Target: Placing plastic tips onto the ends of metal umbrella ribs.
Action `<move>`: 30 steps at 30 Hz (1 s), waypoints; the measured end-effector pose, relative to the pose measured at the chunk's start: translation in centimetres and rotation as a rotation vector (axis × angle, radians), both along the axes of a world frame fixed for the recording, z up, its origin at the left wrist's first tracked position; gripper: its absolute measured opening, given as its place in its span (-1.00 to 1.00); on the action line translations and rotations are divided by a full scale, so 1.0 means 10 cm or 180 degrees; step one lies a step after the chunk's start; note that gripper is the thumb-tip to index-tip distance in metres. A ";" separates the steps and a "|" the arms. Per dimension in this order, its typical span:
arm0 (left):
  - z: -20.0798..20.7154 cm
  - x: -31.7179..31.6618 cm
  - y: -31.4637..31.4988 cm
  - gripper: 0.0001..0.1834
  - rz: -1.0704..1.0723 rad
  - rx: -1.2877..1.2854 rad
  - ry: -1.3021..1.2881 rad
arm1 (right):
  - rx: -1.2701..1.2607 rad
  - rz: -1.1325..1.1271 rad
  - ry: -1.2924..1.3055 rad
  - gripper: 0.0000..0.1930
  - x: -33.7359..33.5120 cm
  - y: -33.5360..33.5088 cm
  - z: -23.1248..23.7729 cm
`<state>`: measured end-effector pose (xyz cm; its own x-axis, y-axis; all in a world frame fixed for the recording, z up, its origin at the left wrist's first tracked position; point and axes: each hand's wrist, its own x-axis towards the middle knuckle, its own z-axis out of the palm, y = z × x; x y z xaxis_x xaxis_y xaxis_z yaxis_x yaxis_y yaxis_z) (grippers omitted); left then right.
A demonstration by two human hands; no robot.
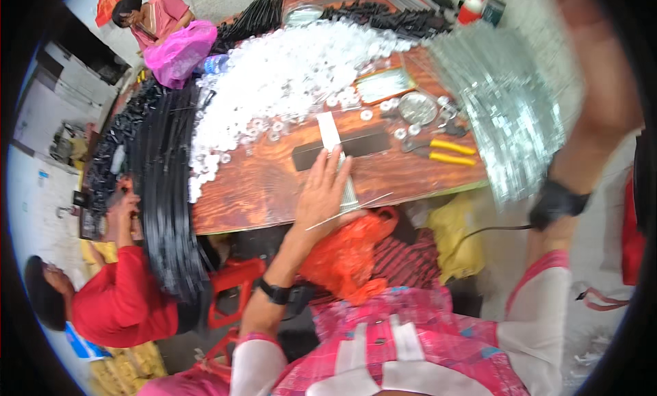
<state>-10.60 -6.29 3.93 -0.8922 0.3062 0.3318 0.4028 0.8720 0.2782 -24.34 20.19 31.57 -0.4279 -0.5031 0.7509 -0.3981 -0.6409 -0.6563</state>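
My left hand (323,187) lies flat near the table's front edge, fingers stretched out over a small bundle of thin clear rods (348,194). A white strip (328,129) extends beyond its fingertips, across a dark flat bar (309,156) on the table. One thin, pale rod (373,200) runs crosswise by the heel of this hand. My right hand (582,13) is raised high at the upper right, smeared by motion and partly cut off by the frame edge. Its fingers cannot be made out.
Small white plastic rings (280,74) are heaped across the wooden table (260,184). Yellow-handled pliers (445,151) lie at right, beside a sheaf of clear rods (513,101). Long black strips (164,184) hang over the left edge. A person in red (123,300) works at left; another (161,19) sits behind.
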 end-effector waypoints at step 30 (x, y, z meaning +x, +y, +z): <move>-0.01 -0.09 0.01 0.19 -0.0082 -0.0347 0.0127 | 0.2346 -0.3140 0.1797 -0.84 -0.47 -1.10 -2.44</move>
